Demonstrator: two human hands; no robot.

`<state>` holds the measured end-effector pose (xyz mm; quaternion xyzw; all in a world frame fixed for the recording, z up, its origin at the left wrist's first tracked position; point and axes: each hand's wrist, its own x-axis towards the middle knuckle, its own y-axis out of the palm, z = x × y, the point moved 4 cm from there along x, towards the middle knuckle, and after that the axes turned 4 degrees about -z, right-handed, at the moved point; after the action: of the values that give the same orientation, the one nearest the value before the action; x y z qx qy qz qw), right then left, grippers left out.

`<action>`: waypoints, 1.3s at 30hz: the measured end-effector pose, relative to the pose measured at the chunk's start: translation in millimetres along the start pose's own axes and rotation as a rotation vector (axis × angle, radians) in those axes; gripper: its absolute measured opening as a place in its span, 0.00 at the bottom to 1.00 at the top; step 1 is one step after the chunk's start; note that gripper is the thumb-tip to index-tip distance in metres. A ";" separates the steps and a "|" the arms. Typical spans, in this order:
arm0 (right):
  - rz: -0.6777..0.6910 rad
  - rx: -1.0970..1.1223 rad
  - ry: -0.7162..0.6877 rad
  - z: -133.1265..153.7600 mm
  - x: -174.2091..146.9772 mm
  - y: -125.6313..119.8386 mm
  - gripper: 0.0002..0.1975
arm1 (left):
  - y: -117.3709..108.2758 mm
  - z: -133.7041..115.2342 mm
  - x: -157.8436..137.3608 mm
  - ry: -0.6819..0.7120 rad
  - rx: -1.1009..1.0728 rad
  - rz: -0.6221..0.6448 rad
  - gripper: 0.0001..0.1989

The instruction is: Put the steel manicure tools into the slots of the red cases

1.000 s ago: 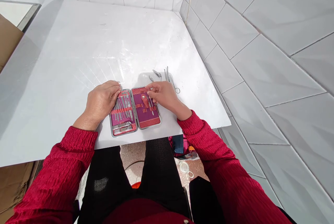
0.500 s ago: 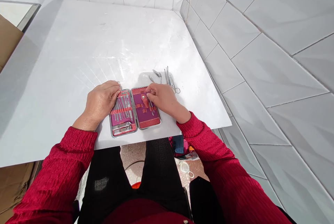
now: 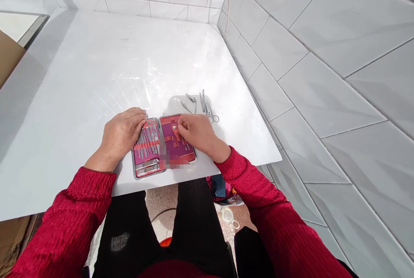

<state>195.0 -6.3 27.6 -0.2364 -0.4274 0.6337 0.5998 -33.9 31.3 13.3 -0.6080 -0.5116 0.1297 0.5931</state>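
A manicure case (image 3: 177,162) lies open on the white table, with a red trim and purple lining. Its left half holds several slim metal tools (image 3: 145,142) under a red band, and nail clippers (image 3: 148,167) below them. My left hand (image 3: 120,133) is closed on the case's upper left edge. Over the right half, beside a snap strap (image 3: 175,128), my right hand (image 3: 198,133) pinches a thin metal tool (image 3: 188,145); only its pointed tips show below the fingers, the rest is hidden.
Beyond my right hand lie cuticle nippers (image 3: 190,104), a nail clipper (image 3: 208,107) and a tool with finger rings (image 3: 214,118). A tiled wall (image 3: 291,75) borders the table on the right. A cardboard box (image 3: 9,55) stands at the left.
The view has tilted slightly, so everything sits lower in it. My right hand has turned over the tool and covers more of it. My left hand stays on the case.
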 end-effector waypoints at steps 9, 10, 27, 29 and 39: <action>-0.238 -0.004 0.157 -26.5 12.8 -25.7 0.12 | -1.9 -0.5 0.4 0.007 0.012 0.002 0.21; -0.269 0.000 0.200 -34.8 15.6 -29.8 0.11 | -1.8 -0.4 0.1 0.007 0.013 -0.001 0.20; -0.450 -0.074 0.467 -89.6 30.3 -56.9 0.11 | -1.5 0.2 -1.1 0.025 0.013 -0.018 0.22; -0.423 -0.045 0.460 -91.8 30.6 -53.4 0.11 | -1.4 0.2 -1.0 0.021 0.019 -0.013 0.22; -0.320 0.014 0.462 -89.8 46.4 -34.4 0.11 | -1.4 -0.6 -0.4 0.026 0.017 -0.022 0.23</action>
<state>279.3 58.6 19.0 -0.3001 -0.3068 0.4630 0.7755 -34.2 30.3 14.4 -0.5990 -0.5094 0.1195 0.6062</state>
